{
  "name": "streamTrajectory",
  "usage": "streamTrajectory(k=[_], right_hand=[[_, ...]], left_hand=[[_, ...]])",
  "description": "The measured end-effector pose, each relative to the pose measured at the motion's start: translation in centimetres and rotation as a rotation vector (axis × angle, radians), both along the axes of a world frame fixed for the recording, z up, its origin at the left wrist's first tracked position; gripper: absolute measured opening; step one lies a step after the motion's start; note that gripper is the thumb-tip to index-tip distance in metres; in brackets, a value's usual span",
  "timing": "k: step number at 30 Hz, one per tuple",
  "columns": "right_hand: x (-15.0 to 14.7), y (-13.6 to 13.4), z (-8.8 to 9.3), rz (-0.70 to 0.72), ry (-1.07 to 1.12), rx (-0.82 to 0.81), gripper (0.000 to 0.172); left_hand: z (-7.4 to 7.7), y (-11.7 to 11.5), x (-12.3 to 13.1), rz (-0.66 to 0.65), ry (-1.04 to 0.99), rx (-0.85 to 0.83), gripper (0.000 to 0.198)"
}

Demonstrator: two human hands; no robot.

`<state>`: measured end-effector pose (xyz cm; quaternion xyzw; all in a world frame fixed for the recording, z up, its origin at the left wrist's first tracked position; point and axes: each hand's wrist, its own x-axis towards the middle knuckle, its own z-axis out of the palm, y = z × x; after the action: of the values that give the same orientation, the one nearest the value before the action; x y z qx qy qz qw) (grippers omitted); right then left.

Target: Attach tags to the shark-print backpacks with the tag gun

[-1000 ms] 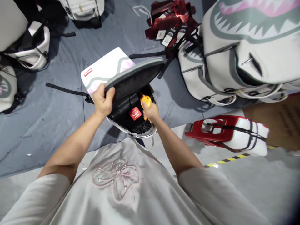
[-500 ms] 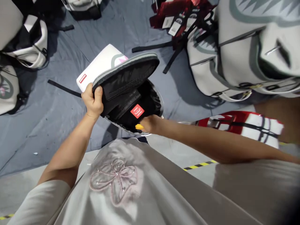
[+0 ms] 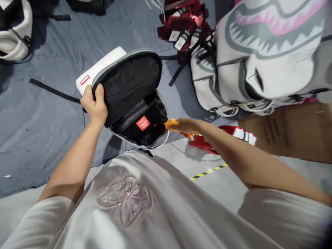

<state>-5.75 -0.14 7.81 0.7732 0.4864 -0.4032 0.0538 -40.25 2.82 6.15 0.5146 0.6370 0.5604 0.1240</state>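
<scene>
A white backpack lies on the grey cloth with its black-lined front panel lifted. My left hand pinches the panel's edge, thumb on the lining and fingers behind it. Inside the black compartment a red square label shows. At the right rim of the opening, my right hand is closed round an orange hand tool. A thin dark part seems to reach from the tool into the bag; its exact kind is blurred and partly covered by my fingers.
White-grey backpacks with a shark-mouth print stand at right. Red shiny packets with tags lie at the back. Another white bag is at far left. A cardboard box and a red-white item are beyond my right arm.
My right hand has drawn back from inside the compartment to its right rim, bringing the orange tool along. My left hand still holds the panel up. The whole view has shifted slightly.
</scene>
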Motion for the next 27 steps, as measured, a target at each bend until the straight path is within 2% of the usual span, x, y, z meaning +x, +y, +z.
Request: streamTrajectory(k=[3,6,8,10,12,15,20,24,27], right_hand=[[0.1,-1.6,0.3,-0.286,0.198,-0.052,0.047],[-2.9,-2.5,-1.7,-0.557,0.636,-0.058,0.056],[-4.9,-3.5,-3.3,-0.634,0.895,-0.118,0.059],[-5.8,-4.5,-4.3,-0.644,1.038,-0.169,0.058],[-5.3,-5.4,-4.4,-0.614,1.057,-0.216,0.056],[-3.0,-5.9,-3.2,-0.477,0.939,-0.252,0.051],[0.3,-4.9,-0.3,-0.244,0.600,-0.138,0.047],[-0.5,-2.7,2.3,-0.017,0.308,-0.170,0.041],[-2.6,0.3,4.6,0.222,-0.046,-0.078,0.037]], left_hand=[[-0.2,0.2,0.1,-0.027,-0.029,0.010,0.045],[-0.2,0.2,0.2,-0.042,-0.052,0.001,0.047],[-0.2,0.3,0.1,-0.055,-0.035,0.024,0.045],[0.0,0.5,-0.1,-0.071,-0.010,0.045,0.042],[0.2,0.6,-0.1,-0.079,-0.001,0.027,0.040],[0.4,0.5,0.0,-0.091,-0.011,0.001,0.040],[0.0,0.2,0.1,-0.148,-0.075,-0.023,0.043],[0.0,0.6,0.0,-0.148,-0.048,-0.021,0.043],[1.0,-0.5,0.3,-0.103,0.044,0.068,0.035]])
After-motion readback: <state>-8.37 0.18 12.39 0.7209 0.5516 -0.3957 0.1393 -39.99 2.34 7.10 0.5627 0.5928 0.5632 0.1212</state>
